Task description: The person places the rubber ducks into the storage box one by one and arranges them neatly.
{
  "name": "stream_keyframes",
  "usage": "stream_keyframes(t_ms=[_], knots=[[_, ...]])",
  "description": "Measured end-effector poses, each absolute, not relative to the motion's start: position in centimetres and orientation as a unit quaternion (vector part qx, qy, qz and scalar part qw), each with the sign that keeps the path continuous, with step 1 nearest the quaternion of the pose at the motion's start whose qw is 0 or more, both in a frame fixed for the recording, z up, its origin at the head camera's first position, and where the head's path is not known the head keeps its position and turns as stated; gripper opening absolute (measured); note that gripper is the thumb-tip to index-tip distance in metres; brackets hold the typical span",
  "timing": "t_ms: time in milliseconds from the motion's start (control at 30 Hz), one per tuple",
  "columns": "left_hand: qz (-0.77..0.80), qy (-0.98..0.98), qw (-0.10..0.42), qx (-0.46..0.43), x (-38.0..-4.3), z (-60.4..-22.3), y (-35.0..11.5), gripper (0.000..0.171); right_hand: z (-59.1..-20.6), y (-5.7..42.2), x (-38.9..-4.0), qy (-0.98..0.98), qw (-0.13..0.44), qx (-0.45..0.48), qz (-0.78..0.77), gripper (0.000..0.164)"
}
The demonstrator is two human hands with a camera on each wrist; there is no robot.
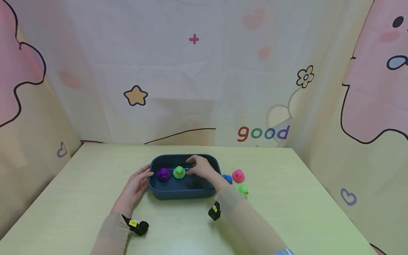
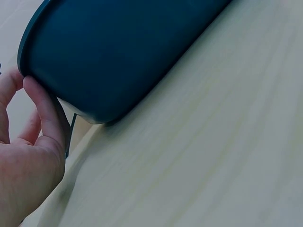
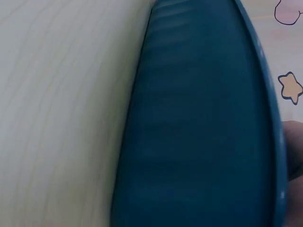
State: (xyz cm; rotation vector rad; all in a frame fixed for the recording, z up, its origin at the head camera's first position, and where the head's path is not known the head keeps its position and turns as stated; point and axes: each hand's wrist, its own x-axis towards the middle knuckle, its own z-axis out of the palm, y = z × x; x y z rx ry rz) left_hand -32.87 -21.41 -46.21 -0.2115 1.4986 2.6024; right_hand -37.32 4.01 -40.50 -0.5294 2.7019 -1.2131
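Observation:
A dark blue tray (image 1: 185, 194) stands on the table with a purple rubber duck (image 1: 163, 174) and a green rubber duck (image 1: 179, 172) inside it. At the tray's left end my left hand (image 1: 137, 185) touches the rim with its fingertips; the left wrist view shows thumb and finger against the outer side. My right hand (image 1: 202, 167) is over the tray, just right of the green duck. Its thumb and fingers are spread apart, and I see nothing between them. In the right wrist view, part of this hand (image 3: 294, 146) shows beyond the tray's rim.
Right of the tray sit a pink duck (image 1: 238, 176), a blue duck (image 1: 227, 179) and another green duck (image 1: 243, 190), the last two partly covered by my right arm. The pale table (image 1: 287, 212) is enclosed by printed curtains (image 1: 178, 81) behind and at both sides.

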Motion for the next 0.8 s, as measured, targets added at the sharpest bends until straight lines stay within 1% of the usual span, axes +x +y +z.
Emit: stream_keyframes(t_ms=[100,167,333,433,567,667,800], knots=[[0.863,0.497,0.066,-0.066,-32.9,-46.3,-21.5,0.04,-39.8,5.0,-37.0,0.894,0.05,-0.18,-0.407,0.037],[0.864,0.495,0.068,-0.064,-33.0,-46.3,-21.5,0.035,-39.3,5.7,-36.9,0.892,0.037,-0.187,-0.411,0.036],[0.867,0.489,0.07,-0.069,-32.9,-46.2,-21.7,0.029,-38.3,7.8,-36.6,0.89,-0.003,-0.19,-0.415,0.03],[0.869,0.485,0.07,-0.071,-32.8,-46.2,-21.7,0.028,-37.8,9.4,-36.6,0.893,-0.027,-0.179,-0.412,0.028],[0.873,0.477,0.07,-0.068,-32.9,-46.4,-21.7,0.032,-37.7,11.9,-36.5,0.895,-0.059,-0.161,-0.412,0.027],[0.875,0.474,0.071,-0.064,-32.9,-46.3,-21.6,0.034,-38.2,13.8,-36.5,0.897,-0.069,-0.143,-0.413,0.028],[0.873,0.478,0.072,-0.062,-32.8,-46.2,-21.5,0.032,-38.9,16.1,-36.6,0.902,-0.061,-0.107,-0.414,0.03]])
